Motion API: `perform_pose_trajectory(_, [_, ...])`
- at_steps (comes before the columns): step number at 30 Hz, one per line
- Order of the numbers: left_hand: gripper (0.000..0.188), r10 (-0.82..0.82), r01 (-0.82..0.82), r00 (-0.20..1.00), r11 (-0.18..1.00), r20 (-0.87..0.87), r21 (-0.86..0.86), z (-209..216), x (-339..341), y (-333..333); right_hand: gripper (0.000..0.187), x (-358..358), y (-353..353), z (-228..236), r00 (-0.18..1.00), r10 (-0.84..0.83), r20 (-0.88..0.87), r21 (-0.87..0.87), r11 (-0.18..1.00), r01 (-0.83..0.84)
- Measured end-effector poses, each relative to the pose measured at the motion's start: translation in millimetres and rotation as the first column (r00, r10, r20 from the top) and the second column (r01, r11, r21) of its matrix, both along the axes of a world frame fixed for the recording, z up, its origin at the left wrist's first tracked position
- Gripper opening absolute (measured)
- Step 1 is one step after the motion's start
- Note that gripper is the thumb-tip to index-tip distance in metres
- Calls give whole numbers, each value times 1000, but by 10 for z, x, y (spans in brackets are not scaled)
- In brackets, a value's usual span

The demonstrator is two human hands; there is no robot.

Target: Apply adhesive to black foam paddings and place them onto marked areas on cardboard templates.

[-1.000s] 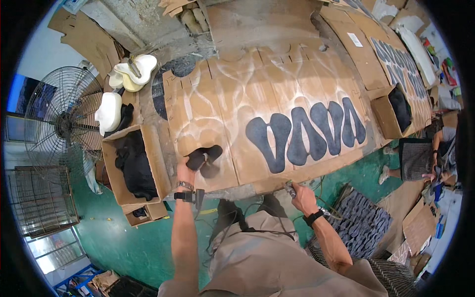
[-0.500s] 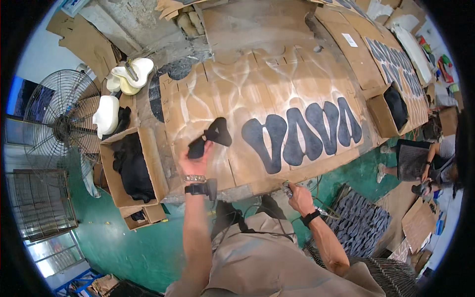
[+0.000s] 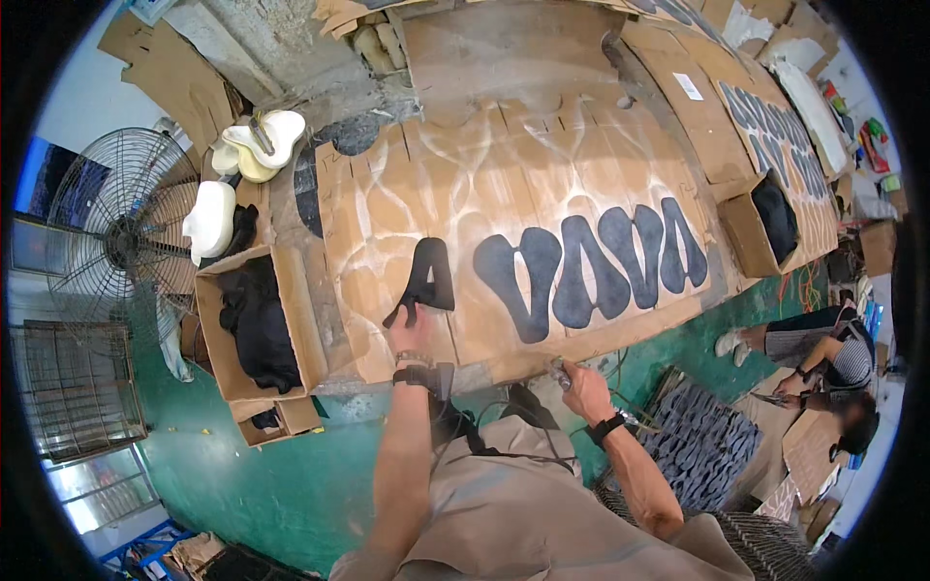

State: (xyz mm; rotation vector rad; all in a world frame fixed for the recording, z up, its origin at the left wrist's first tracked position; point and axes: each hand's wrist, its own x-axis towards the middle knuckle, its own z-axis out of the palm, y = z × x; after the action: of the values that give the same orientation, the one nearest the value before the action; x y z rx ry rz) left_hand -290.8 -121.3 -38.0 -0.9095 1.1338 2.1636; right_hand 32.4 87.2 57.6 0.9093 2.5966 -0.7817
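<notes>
On the cardboard sheet (image 3: 387, 208), my left hand (image 3: 413, 337) grips the near end of a black saddle cover (image 3: 423, 276) with a cut-out in it. The far part of this cover lies spread on the cardboard, and the near end curls up at my fingers. To its right, several flat black saddle covers (image 3: 575, 281) lie in a row. My right hand (image 3: 587, 392) is closed around a metal spray gun (image 3: 559, 373) at the table's front edge, partly hidden by my fingers. A hose trails near that wrist.
A carton of black pieces (image 3: 315, 334) stands left, beside cream saddle-shaped foam (image 3: 208, 223) and a wire fan (image 3: 121, 232). Another carton (image 3: 746, 232) is at the right edge. A stack of dark pieces (image 3: 697, 436) lies on the floor. Another person (image 3: 823, 353) bends at the right.
My left hand has moved slightly right and nearer to me. The folded cover has been spread out on the cardboard. My right hand stays put. The other person has bent lower.
</notes>
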Motion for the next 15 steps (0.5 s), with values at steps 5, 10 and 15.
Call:
perform_pose_trajectory(5, [24,-50,-4,969,975,-240,-221,379,-198,408,30,46,70,-4,1000,-20,13,9,1000,20])
perform_pose_trajectory(10, [45,-377,126,859,811,-346,-571,586,-302,445,34,-9,99,37,999,19,27,-9,1000,-19])
perform_pose_trajectory(15, [47,-592,110,700,642,-400,-758,316,-432,395,48,-53,58,125,997,-7,72,-100,995,14])
